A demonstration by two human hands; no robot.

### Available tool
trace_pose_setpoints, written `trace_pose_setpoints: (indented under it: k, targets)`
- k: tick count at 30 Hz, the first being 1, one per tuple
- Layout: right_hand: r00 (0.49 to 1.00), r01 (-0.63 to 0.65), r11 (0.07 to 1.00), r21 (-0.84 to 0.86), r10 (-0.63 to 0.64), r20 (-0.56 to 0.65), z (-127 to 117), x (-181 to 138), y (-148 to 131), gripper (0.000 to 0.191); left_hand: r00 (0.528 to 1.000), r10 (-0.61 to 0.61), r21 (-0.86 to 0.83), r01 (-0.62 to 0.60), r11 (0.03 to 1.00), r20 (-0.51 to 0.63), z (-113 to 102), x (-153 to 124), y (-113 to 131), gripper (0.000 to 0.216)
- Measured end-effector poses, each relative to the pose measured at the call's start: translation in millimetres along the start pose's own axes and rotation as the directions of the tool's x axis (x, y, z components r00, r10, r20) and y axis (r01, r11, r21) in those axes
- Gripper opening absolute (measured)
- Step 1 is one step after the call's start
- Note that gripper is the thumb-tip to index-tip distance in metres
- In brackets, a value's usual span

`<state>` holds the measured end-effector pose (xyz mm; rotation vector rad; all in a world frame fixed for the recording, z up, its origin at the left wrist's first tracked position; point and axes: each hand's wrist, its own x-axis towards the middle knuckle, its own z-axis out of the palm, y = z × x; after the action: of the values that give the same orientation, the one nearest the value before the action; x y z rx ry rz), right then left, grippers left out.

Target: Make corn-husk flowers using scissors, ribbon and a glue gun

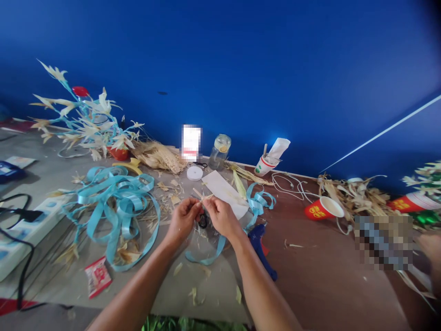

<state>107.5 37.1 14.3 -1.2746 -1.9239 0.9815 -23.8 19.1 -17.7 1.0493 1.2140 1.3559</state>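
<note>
Both hands meet over the middle of the table with fingertips pinched together. My left hand (184, 218) and my right hand (222, 216) hold a small pale strip of corn husk (207, 197) between them. Just beneath the fingers is a black looped object (202, 222), perhaps scissors handles, mostly hidden. A light blue ribbon (208, 259) curls below the hands. Behind my right hand lies a white sheet (223, 186) with a greenish husk (239, 185) at its edge. A blue glue gun (261, 253) rests beside my right forearm.
Left are a heap of blue ribbon (115, 197), a power strip (37, 227) with black cables, and husk flowers (99, 108). A glass jar (219, 149), white tape roll (195, 173) and tool cup (267, 163) line the wall. Right: a red paper cup (324, 208) and another person's hand (430, 250).
</note>
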Motion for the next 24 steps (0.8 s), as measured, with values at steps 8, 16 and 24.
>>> trace_pose_setpoints:
  k: [8, 16, 24]
  targets:
    - [1.000, -0.031, 0.994, -0.102, 0.030, -0.011, 2.7, -0.6, -2.8, 0.034, 1.000, 0.009, 0.052, -0.008, 0.999, -0.006, 1.3, -1.5, -0.1, 0.020]
    - [0.982, -0.158, 0.968, 0.193, 0.135, 0.131, 0.6, 2.6, 5.5, 0.050, 0.989, 0.148, 0.176, -0.146, 0.973, 0.001, -3.4, -7.4, 0.8, 0.009]
    - [0.944, -0.305, 0.889, 0.343, 0.234, 0.233, -1.3, 2.7, 8.9, 0.054, 0.977, 0.198, 0.188, -0.209, 0.960, 0.072, -7.0, -6.3, 3.4, 0.005]
